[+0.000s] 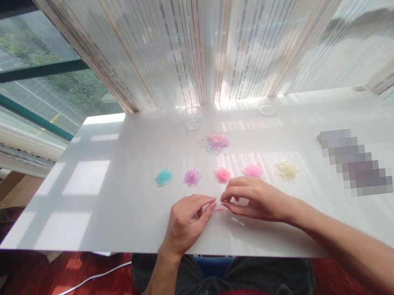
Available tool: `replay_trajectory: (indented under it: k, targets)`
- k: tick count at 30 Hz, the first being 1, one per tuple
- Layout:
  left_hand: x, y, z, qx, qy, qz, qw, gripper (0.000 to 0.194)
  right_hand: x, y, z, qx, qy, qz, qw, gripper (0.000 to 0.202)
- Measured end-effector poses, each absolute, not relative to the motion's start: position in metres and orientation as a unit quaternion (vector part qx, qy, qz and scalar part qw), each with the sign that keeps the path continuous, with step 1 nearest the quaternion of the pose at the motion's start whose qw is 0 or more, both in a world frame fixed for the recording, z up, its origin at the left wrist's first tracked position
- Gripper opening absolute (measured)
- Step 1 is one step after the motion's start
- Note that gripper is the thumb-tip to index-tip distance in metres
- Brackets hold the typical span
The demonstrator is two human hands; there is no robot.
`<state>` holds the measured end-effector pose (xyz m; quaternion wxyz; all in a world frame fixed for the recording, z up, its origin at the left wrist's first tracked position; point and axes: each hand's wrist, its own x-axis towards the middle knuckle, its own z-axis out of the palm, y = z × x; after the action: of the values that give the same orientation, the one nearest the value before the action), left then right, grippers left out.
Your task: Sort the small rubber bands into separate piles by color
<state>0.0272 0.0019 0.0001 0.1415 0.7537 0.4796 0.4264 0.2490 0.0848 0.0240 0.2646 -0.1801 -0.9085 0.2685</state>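
Near the front of the white table (126, 211), my left hand (187, 221) and my right hand (258, 197) meet with fingertips almost touching. Each pinches at a small clump of pale pink rubber bands (219, 208); the individual bands are too fine to make out. Beyond my hands lies a row of small piles of rubber bands: blue (164, 177), purple (192, 176), coral red (223, 175), bright pink (253, 170) and pale yellow (286, 170). Behind the row sits a larger mixed-colour pile of rubber bands (215, 141).
At the back edge stand a clear round plastic tub (193, 117) and a clear shallow round lid (268, 107). A pixelated oblong object (357, 163) lies on the right. Striped curtains (199, 39) hang behind the table. A white cable (64, 293) crosses the floor.
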Motion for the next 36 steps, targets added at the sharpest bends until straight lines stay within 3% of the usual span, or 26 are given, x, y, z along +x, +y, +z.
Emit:
replay_trajectory:
  k: [36]
  targets:
    - [0.0284,0.0019,0.0046,0.743,0.486,0.436,0.148,0.006,0.2494,0.0843,0.0230,-0.166,-0.912,0.262,0.269,0.017]
